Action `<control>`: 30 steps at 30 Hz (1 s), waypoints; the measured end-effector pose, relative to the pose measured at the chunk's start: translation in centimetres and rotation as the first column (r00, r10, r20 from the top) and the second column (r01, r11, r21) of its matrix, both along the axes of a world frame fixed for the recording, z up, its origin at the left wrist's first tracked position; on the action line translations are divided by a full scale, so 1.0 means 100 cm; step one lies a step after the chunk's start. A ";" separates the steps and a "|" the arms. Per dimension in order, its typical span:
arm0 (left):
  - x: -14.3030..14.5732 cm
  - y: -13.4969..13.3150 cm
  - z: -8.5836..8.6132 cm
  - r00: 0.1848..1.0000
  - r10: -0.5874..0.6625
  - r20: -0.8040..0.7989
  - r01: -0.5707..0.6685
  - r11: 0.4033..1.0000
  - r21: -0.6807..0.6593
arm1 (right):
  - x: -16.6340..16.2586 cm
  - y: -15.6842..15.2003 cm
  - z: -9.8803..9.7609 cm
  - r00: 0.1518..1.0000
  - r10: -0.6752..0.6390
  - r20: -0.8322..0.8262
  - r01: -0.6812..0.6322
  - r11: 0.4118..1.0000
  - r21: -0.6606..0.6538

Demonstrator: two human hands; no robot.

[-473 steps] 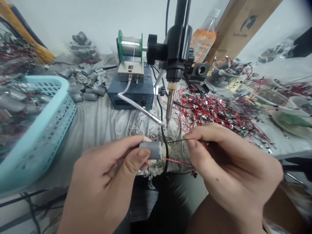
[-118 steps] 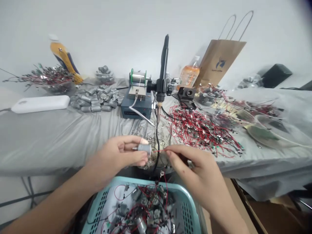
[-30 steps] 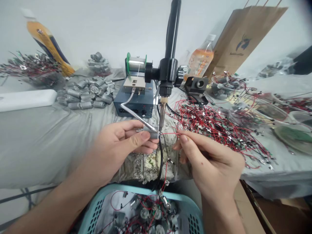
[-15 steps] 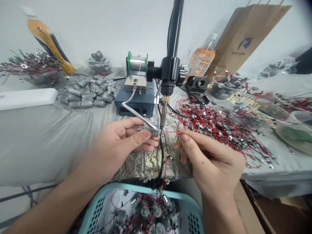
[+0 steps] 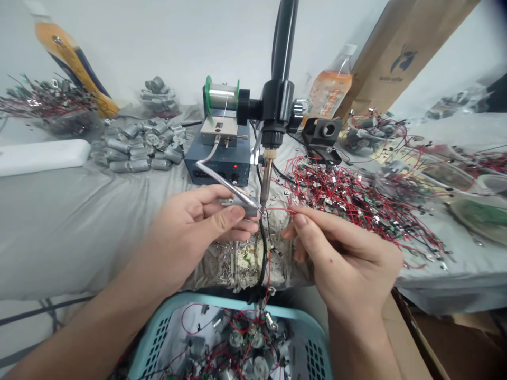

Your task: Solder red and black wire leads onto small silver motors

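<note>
motor in the left hand, pinched by its grey body between thumb and fingers, end face turned right; probably gripped away from that end to keep skin clear of the hot tip. red wire in the right hand, nipped between thumb and forefinger, nearly straight and level toward the same end face; likely held taut to stop it wandering. soldering iron clamped overhead, nose down beside the motor's end, presumably to spare both hands for holding. metal feed tube slanting from the unit under the solder spool, across the motor, to finish next to the tip; apparently set to deliver solder there. actual contact at the tip: too small to tell. light blue basket at the near edge, motors and red wires inside, seemingly within easy reach. red-wired parts heaped to the right, more grey motors behind to the left: 2 separate piles, perhaps 1 for each hand.
</note>
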State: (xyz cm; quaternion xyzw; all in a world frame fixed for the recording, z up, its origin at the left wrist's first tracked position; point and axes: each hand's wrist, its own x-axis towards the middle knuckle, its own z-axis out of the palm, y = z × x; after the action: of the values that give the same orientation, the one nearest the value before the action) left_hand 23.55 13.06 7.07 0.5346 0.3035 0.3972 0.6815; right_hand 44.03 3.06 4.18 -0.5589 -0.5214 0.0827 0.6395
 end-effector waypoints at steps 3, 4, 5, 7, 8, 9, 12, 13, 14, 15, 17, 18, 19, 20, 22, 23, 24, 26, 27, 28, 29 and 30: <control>-0.002 0.000 -0.001 1.000 0.007 -0.004 -0.007 1.000 -0.004 | 0.000 0.001 -0.001 1.000 -0.017 -0.006 0.017 1.000 0.007; -0.002 0.000 -0.002 1.000 0.008 -0.005 -0.008 1.000 -0.005 | 0.000 0.001 -0.001 1.000 -0.020 -0.001 0.020 1.000 0.003; -0.002 0.000 -0.003 1.000 0.009 -0.007 -0.009 1.000 -0.007 | 0.000 0.001 -0.001 1.000 -0.022 0.005 0.022 1.000 -0.002; -0.002 0.000 -0.004 1.000 0.007 -0.009 -0.007 1.000 -0.008 | 0.000 0.001 -0.001 1.000 -0.024 0.008 0.024 1.000 -0.003; -0.002 0.000 -0.004 1.000 0.006 -0.010 -0.007 1.000 -0.009 | 0.000 0.000 -0.001 1.000 -0.024 0.006 0.024 1.000 -0.001; -0.001 0.000 -0.003 1.000 0.006 -0.009 -0.006 1.000 -0.009 | -0.001 0.000 -0.002 1.000 -0.025 0.002 0.025 1.000 0.002; 0.000 -0.001 -0.001 1.000 0.008 -0.003 -0.008 1.000 -0.006 | -0.001 0.000 -0.003 1.000 -0.020 -0.005 0.020 1.000 0.004; 0.001 -0.002 -0.001 1.000 0.010 -0.001 -0.010 1.000 -0.004 | 0.000 0.000 -0.003 1.000 -0.018 -0.005 0.018 1.000 0.003; 0.001 -0.002 0.000 1.000 0.010 0.001 -0.010 1.000 -0.001 | 0.000 0.000 -0.003 1.000 -0.018 -0.004 0.018 1.000 0.003; 0.001 -0.002 0.001 1.000 0.009 0.004 -0.009 1.000 0.000 | 0.000 0.000 -0.003 1.000 -0.021 -0.003 0.021 1.000 0.002; 0.000 -0.003 0.001 1.000 0.006 0.011 -0.006 1.000 0.003 | 0.000 0.000 -0.001 1.000 -0.026 0.000 0.026 1.000 -0.001; 0.000 -0.002 0.000 1.000 0.005 0.015 -0.005 1.000 0.002 | 0.001 0.000 -0.001 1.000 -0.024 0.001 0.024 1.000 -0.004; 0.000 -0.002 0.000 1.000 0.005 0.017 -0.005 1.000 0.001 | 0.001 0.000 0.000 1.000 -0.021 0.001 0.021 1.000 -0.007; 0.000 -0.002 -0.001 1.000 0.005 0.018 -0.005 1.000 -0.001 | 0.001 0.000 0.001 1.000 -0.018 0.001 0.018 1.000 -0.009; 0.001 0.000 -0.002 1.000 0.008 0.017 -0.008 1.000 -0.005 | 0.001 0.000 0.002 1.000 -0.020 0.007 0.020 1.000 -0.017; 0.001 0.000 -0.002 1.000 0.008 0.016 -0.008 1.000 -0.007 | 0.001 0.000 0.002 1.000 -0.024 0.009 0.024 1.000 -0.017; 0.001 0.000 -0.003 1.000 0.007 0.015 -0.007 1.000 -0.009 | 0.001 0.000 0.003 1.000 -0.026 0.008 0.026 1.000 -0.018; 0.001 0.001 -0.002 1.000 0.001 0.012 -0.001 1.000 -0.012 | 0.000 -0.001 0.003 1.000 -0.026 0.004 0.026 1.000 -0.011; 0.000 0.001 -0.002 1.000 0.000 0.012 0.000 1.000 -0.014 | 0.000 -0.001 0.003 1.000 -0.028 0.003 0.028 1.000 -0.010; 0.000 0.000 -0.002 1.000 -0.001 0.014 0.001 1.000 -0.015 | 0.000 -0.001 0.003 1.000 -0.029 0.003 0.029 0.999 -0.013; 0.000 0.000 -0.002 1.000 -0.001 0.016 0.001 1.000 -0.016 | 0.000 -0.001 0.003 0.999 -0.032 0.005 0.032 0.999 -0.016; 0.000 0.000 -0.002 1.000 0.000 0.018 0.000 1.000 -0.016 | 0.000 -0.001 0.003 0.999 -0.035 0.008 0.035 0.999 -0.022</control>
State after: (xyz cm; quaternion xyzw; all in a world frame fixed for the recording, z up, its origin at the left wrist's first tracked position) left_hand 23.56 13.03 6.86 0.5254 0.3005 0.3994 0.6886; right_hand 44.03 2.94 4.48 -0.5751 -0.5129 0.0751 0.6329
